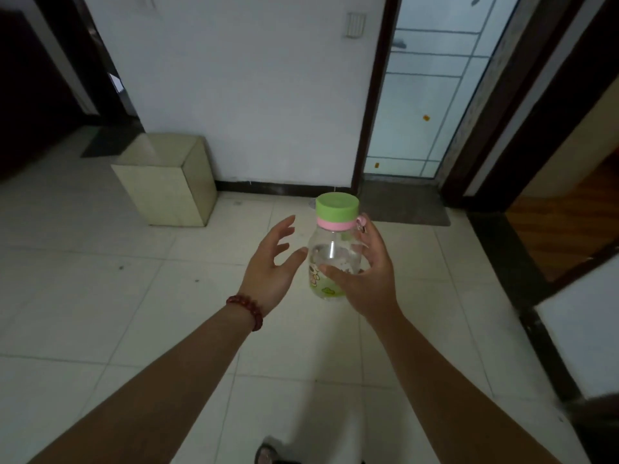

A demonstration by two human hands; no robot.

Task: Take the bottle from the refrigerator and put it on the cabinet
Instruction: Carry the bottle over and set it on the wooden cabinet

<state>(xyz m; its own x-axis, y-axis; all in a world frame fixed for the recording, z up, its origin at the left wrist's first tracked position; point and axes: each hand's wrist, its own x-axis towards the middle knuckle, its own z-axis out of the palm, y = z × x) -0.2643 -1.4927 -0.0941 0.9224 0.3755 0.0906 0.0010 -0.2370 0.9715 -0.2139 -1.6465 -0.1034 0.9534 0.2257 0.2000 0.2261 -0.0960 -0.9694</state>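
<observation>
Bottle [330,252], one, upright in right hand [365,276].

Bare arms, one bracelet

I see both forearms uncovered with no sleeves in view; the left hand [273,262] has a dark red beaded bracelet [246,309] of round glossy beads at its wrist, and the right hand [365,279] wears nothing I can make out

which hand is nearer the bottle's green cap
Right. The right hand grips the bottle, fingertips just beside the green cap. The left hand is open, apart, lower left.
</observation>
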